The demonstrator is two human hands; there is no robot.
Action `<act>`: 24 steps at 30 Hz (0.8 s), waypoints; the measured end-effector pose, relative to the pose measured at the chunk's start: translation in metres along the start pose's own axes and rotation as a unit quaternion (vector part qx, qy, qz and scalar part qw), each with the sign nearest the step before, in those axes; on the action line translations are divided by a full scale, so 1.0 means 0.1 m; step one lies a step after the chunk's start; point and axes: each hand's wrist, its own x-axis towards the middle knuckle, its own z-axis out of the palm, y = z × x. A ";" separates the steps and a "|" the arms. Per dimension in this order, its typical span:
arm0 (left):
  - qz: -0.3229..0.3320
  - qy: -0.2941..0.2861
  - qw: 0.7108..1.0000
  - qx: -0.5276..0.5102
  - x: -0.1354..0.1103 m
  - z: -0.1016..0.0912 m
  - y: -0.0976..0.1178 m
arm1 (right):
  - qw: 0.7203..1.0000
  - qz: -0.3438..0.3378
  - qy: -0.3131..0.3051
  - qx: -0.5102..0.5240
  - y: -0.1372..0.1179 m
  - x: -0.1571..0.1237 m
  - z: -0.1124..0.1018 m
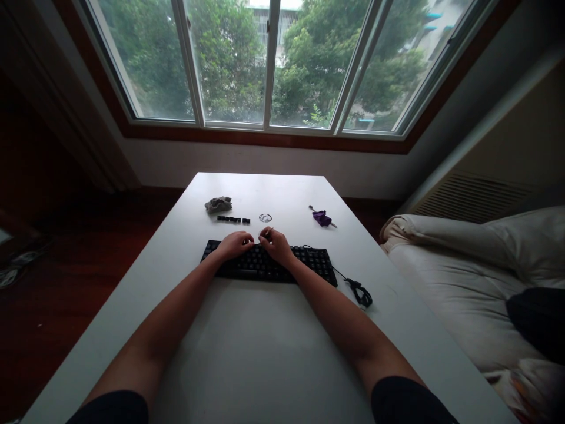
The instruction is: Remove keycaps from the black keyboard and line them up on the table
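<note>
A black keyboard [256, 271] lies across the white table, under both my hands. My left hand [236, 244] rests over its upper left half, fingers bent down toward the keys; what they may hold is hidden. Close beside it, my right hand [276, 244] is pinched above the upper middle keys. Something small and pale shows at its fingertips, too small to name. Just beyond the hands sit a row of loose black keycaps [229, 219] and a small round dish [265, 214] with whitish bits in it.
A crumpled grey cloth [218, 204] lies at the far left of the table [260, 353]. Farther right is a thin stick-like tool with purple cloth [322, 218] around it. The keyboard's coiled cable [359, 292] lies to its right. A pale sofa [454, 271] stands beside the table.
</note>
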 end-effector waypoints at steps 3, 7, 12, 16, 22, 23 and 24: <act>-0.001 -0.002 1.000 0.000 0.01 0.01 0.00 | 0.999 0.033 0.012 0.000 0.03 0.02 -0.02; -0.001 0.008 1.000 -0.009 0.00 0.01 0.00 | 0.998 0.057 0.010 0.011 0.04 0.03 -0.03; 0.047 0.022 0.998 -0.029 0.00 0.04 0.09 | 0.996 0.086 0.010 0.018 0.12 0.05 -0.01; 0.054 0.028 0.998 -0.021 0.02 0.12 0.18 | 0.992 0.116 0.026 0.038 0.19 0.06 0.01; 0.030 0.036 0.998 -0.031 0.02 0.16 0.18 | 0.988 0.127 0.038 0.077 0.24 0.07 0.04; 0.029 0.038 0.998 -0.035 0.02 0.16 0.17 | 0.986 0.132 0.043 0.091 0.24 0.07 0.04; 0.030 0.039 0.998 -0.040 0.02 0.16 0.17 | 0.984 0.137 0.048 0.104 0.25 0.07 0.04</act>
